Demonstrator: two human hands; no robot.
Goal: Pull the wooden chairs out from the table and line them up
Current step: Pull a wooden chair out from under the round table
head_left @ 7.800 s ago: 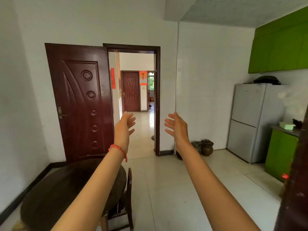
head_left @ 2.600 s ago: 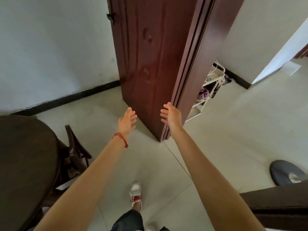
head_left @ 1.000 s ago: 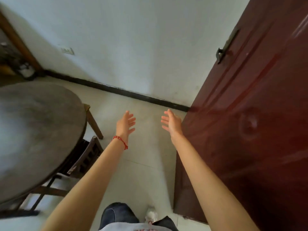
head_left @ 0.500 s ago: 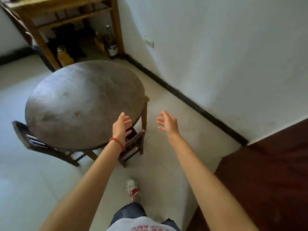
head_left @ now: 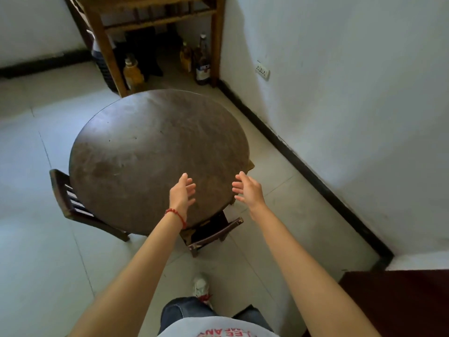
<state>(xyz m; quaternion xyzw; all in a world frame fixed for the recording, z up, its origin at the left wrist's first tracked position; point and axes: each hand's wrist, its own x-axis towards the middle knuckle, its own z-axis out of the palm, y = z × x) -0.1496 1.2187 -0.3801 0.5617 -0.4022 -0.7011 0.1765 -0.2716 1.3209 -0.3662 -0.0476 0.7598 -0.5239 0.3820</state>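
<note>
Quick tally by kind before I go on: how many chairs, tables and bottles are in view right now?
Wooden chairs: 2, the near chair and the left chair, both tucked under the round table.
Tables: 2, the round table and the wooden side table.
Bottles: at least 3 under the side table.
Total: 7.

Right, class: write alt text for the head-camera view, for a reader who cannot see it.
Two open hands, left hand and right hand, reach out above a round dark table. Two wooden chairs are tucked under it: the near chair below the hands, the left chair at the table's left edge. Bottles stand under a wooden shelf behind.
</note>
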